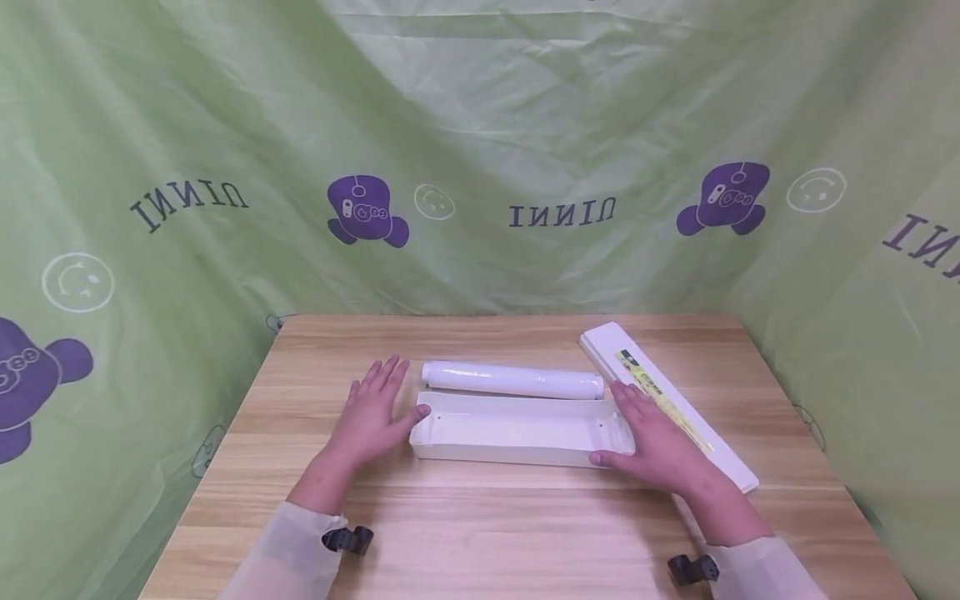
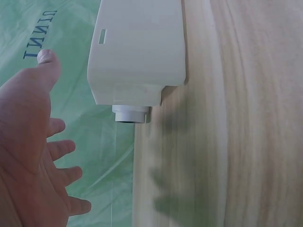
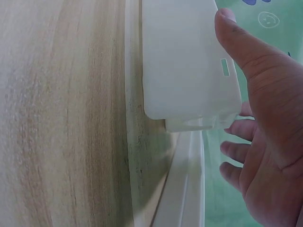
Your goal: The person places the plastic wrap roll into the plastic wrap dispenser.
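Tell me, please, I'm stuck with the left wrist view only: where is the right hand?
Observer: The right hand is at the right end of the white tray.
Operator: A tube end peeks out past the tray. How does the rest lie?
Observer: It's a white roll, lying lengthwise along the tray's far side.
Operator: Anything farther right?
Observer: Yes, a long, yellow-labelled white piece, set at a slant.

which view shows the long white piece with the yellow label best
Head: nearly all of the long white piece, including its yellow label, shows. Right wrist catches only part, label unseen; left wrist misses it.
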`<state>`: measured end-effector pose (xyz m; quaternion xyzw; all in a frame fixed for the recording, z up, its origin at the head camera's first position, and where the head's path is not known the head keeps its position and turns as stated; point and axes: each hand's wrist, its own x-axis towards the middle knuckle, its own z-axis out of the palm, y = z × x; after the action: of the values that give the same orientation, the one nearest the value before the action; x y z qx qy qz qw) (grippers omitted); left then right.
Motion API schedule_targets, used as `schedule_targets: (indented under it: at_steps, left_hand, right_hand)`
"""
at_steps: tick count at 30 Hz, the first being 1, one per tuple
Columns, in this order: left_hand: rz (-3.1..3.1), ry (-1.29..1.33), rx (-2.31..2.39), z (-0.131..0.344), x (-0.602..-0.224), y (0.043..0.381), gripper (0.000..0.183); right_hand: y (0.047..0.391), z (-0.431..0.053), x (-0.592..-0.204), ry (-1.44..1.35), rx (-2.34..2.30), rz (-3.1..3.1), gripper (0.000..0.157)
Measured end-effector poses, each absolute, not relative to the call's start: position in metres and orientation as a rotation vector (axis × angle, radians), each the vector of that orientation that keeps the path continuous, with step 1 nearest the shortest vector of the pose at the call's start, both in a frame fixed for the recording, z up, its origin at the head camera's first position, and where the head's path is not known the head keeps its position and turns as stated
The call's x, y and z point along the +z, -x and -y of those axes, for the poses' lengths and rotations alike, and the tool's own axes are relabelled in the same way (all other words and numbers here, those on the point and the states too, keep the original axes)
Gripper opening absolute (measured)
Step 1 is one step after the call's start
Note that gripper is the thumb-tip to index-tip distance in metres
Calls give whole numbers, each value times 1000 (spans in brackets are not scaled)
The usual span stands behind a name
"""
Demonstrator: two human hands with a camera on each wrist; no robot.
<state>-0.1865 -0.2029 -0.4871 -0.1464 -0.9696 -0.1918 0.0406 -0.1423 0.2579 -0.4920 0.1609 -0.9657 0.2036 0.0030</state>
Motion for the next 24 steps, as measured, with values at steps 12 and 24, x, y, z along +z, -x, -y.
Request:
schedule_targets:
  at_steps: [12,24]
  left_hand:
    - [2926,440,-762,205,-491,205,75]
    - [2956,423,-850,209,-493,222,72]
  right_hand:
    - [144,-260,-496,-508,664,3049,128]
    - [145,-263,-501,-520,651,3051,128]
